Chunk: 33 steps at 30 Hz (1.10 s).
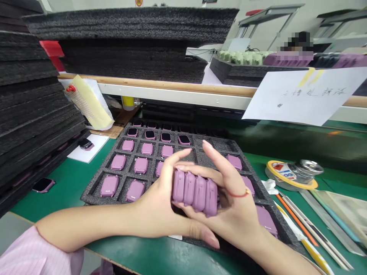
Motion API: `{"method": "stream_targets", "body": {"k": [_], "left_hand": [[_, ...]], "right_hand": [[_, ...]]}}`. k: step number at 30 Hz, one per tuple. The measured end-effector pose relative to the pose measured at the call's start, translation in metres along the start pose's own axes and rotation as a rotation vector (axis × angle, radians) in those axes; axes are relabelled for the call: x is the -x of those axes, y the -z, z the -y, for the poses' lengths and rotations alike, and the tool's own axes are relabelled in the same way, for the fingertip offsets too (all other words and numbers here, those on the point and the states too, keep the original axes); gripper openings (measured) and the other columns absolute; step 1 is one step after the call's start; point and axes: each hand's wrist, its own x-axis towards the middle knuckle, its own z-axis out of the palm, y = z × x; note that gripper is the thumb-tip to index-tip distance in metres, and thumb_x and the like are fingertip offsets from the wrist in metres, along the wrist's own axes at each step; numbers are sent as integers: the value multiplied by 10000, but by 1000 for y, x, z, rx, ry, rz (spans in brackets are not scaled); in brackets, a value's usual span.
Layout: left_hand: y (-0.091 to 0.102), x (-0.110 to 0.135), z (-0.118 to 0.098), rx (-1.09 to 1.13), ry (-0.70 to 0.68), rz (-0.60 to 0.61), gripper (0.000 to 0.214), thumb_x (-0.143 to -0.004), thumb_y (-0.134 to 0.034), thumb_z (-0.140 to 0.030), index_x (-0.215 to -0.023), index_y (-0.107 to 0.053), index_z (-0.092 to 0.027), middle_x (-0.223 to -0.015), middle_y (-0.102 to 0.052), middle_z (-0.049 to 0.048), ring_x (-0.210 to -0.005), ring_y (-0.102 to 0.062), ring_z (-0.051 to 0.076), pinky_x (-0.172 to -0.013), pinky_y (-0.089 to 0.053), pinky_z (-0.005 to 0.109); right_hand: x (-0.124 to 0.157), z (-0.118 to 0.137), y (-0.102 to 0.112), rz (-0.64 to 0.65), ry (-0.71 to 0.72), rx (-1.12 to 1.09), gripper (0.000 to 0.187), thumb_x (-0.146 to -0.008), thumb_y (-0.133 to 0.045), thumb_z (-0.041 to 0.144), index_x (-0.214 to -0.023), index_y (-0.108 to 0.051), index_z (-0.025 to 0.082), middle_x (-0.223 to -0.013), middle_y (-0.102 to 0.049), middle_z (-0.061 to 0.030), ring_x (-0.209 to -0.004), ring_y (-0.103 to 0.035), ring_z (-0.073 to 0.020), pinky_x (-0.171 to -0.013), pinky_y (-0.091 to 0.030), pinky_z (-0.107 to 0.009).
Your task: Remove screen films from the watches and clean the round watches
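Observation:
A row of several purple watch bodies (195,191) stands on edge, pressed together between both my hands above a black foam tray (94,193). My left hand (160,198) cups the left end of the row with its fingers curled over the top. My right hand (229,208) holds the right end, its thumb under the row and its fingers stretched up behind. The tray's pockets hold more purple watch bodies (109,186), most face down, and a few at the back face up with dark screens (150,134).
Tall stacks of black foam trays (31,103) stand at the left and on the shelf (137,42) behind. A tape roll with a metal weight (295,173), rulers and pencils (315,233) lie at the right. A paper note (304,95) hangs from the shelf. One watch (43,185) lies loose at the left.

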Motion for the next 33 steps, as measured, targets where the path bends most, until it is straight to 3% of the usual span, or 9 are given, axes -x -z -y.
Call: {"method": "stream_targets", "body": {"k": [6,9,11,14,18,24,26,30,33], "left_hand": [[-4,-9,-5,550,332,63,421,-726,-857,-414,-1027,-712,-158,-936,-719,74,-907,-702,203,-875,-536,320],[-1,-10,-3,776,402,63,410,-753,-834,-425,-1027,-743,-134,-933,-748,100,-845,-729,200,-830,-568,309],[1,-10,-2,874,399,61,402,-757,-831,-415,-1023,-758,-123,-959,-761,119,-874,-738,208,-855,-577,308],[4,-8,-2,943,406,37,379,-758,-833,-401,-1001,-770,-116,-950,-771,112,-904,-739,201,-876,-585,292],[4,-6,-3,950,437,47,334,-777,-827,-370,-990,-775,-118,-966,-772,85,-908,-739,179,-838,-604,259],[6,-6,-1,988,398,161,396,-790,-809,-402,-1069,-761,-126,-1088,-749,105,-953,-745,183,-604,-541,114],[8,-5,-1,1028,369,189,401,-784,-815,-394,-1069,-757,-117,-1068,-752,116,-926,-747,180,-585,-522,103],[9,-6,-3,1036,381,249,469,-763,-819,-449,-1032,-760,-70,-921,-766,143,-765,-740,150,-574,-514,106],[8,-7,-4,1029,375,249,489,-755,-814,-476,-1009,-761,-62,-877,-755,134,-681,-714,120,-527,-479,96]], "right_hand": [[-2,-7,-3,179,135,181,873,-872,-690,147,-1583,-209,301,-1312,-643,-82,-1193,-636,-234,-1043,-537,-420],[-7,-4,6,126,32,61,773,-789,-800,209,-1450,-408,295,-1279,-643,-70,-1161,-651,-218,-963,-576,-346],[-11,0,14,90,-7,24,480,-782,-794,189,-1194,-568,291,-1225,-668,-43,-1132,-663,-203,-939,-576,-322],[-15,4,21,91,-25,14,192,-793,-782,200,-886,-622,255,-1153,-701,-26,-1053,-688,-189,-905,-574,-311],[-16,6,21,30,-79,-61,79,-845,-749,254,-806,-681,244,-1083,-732,-32,-1009,-706,-196,-880,-586,-321],[-15,9,23,-342,11,-110,103,-895,-702,183,-833,-708,265,-836,-730,7,-807,-711,-132,-742,-612,-238],[-13,9,23,-262,46,-95,104,-867,-752,246,-960,-715,276,-971,-742,-17,-949,-721,-168,-849,-618,-284],[-9,8,19,4,46,9,596,-732,-865,392,-1262,-620,273,-1248,-669,-96,-1198,-636,-291,-1025,-554,-462],[-9,7,16,31,60,70,544,-772,-834,367,-1260,-613,272,-1221,-677,-101,-1200,-628,-297,-996,-567,-469]]}}
